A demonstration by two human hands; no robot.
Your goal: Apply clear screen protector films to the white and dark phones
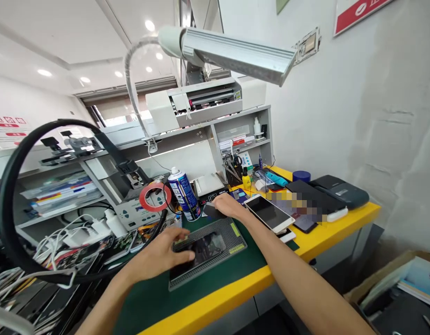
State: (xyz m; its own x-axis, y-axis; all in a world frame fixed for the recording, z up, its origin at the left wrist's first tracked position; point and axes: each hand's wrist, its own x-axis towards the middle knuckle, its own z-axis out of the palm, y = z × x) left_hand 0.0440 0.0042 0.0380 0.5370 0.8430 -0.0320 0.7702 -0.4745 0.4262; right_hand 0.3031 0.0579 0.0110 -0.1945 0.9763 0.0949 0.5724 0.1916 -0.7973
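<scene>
My left hand is over the left end of a dark phone, thumb stretched along its near side and fingers spread on the far side. The phone, its screen dark, lies on a grey perforated plate with yellow-green strips at its right end. Beyond the plate, my right hand reaches across with its fingers curled together at a thin dark flat piece; its fingertips are partly hidden. Just behind that hand sits a black device with a knob. A blue spray can stands to the left.
A white-framed tablet lies right of my right forearm, with more dark devices beyond. Red tape leans against a grey control box. A lamp hangs overhead. Cables and stacked phone parts crowd the left. The table's yellow edge runs in front.
</scene>
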